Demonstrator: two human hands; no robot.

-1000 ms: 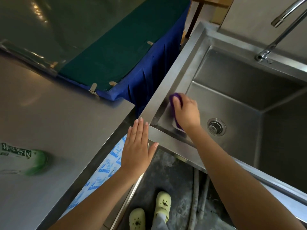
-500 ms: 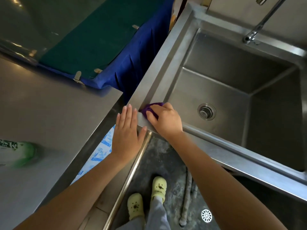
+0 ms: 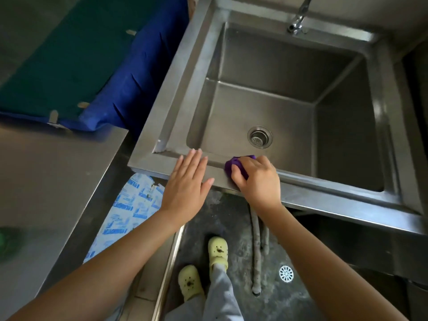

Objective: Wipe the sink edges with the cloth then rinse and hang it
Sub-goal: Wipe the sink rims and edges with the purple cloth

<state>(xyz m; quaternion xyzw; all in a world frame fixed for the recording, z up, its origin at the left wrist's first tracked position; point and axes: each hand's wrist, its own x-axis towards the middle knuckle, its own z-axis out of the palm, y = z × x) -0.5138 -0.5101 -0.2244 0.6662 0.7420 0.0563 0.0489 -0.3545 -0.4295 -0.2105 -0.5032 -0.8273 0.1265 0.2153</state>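
Note:
A deep stainless steel sink [image 3: 176, 84] fills the upper right, with a round drain [image 3: 259, 136] in its floor. My right hand [image 3: 257, 179] presses a bunched purple cloth [image 3: 232, 166] onto the sink's front edge, fingers curled over it. Only a small part of the cloth shows past the fingers. My left hand [image 3: 186, 188] lies flat and open on the same front edge, just left of the cloth, near the front left corner. The base of a tap [image 3: 297, 22] stands on the back rim.
A steel counter [image 3: 53, 181] stands to the left, with a green blurred item [image 3: 7, 242] at its edge. Behind it lies a blue and green cover [image 3: 97, 72]. Below are my feet in pale yellow clogs [image 3: 203, 267], grey hoses [image 3: 257, 251] and a floor drain [image 3: 286, 274].
My right hand slid the cloth from the sink's left inner edge around the front left corner and rightward along the front edge. My left hand moved onto the front edge. The view shifted right.

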